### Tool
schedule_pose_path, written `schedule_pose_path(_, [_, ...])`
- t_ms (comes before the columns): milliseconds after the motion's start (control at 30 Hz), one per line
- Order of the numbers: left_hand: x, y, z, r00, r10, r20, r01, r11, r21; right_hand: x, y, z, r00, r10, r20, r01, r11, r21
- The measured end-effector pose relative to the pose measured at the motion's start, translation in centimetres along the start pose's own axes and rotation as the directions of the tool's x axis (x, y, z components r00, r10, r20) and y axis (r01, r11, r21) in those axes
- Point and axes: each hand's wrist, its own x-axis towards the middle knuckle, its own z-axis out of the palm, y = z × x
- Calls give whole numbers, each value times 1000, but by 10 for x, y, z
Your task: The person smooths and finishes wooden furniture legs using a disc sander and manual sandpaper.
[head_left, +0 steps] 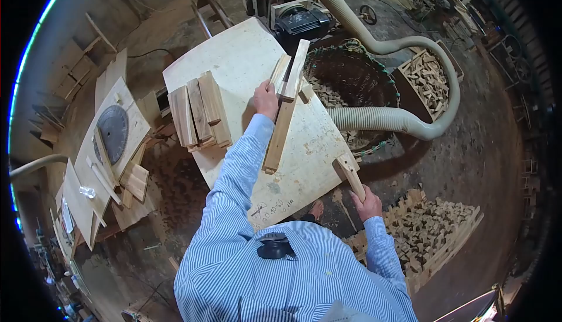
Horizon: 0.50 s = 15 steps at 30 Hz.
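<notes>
My left hand (266, 100) is closed on a short wooden block (280, 70) on the pale worktable (216, 53). Right beside that block stands a wooden fence (281, 132) with a longer light strip (297, 67) against it. Off the table's near right corner, my right hand (367, 204) grips a wooden piece (351, 176) that reaches up to the table edge. To the left of my left hand lies a stack of wooden boards (199, 108) on the table.
A black motor (302, 22) sits behind the table. A ribbed hose (374, 119) curves past a wicker basket (357, 73). Wood offcuts fill a crate (426, 79) and another pile (430, 228) at right. A circular saw blade (113, 132) lies on a board at left.
</notes>
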Motion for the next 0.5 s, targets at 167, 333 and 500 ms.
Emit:
schedule_pose_path(167, [25, -23, 23, 994, -22, 107, 19, 1000, 23, 0, 3, 0, 997, -64, -48, 63, 998, -24])
schedule_pose_path(333, [13, 8, 10, 988, -10, 155, -30, 968, 250, -1, 6, 2, 999, -26, -37, 26, 1000, -6])
schedule_pose_path(500, [16, 4, 19, 985, 119, 127, -170, 820, 546, 1, 7, -1, 999, -36, -22, 36, 999, -3])
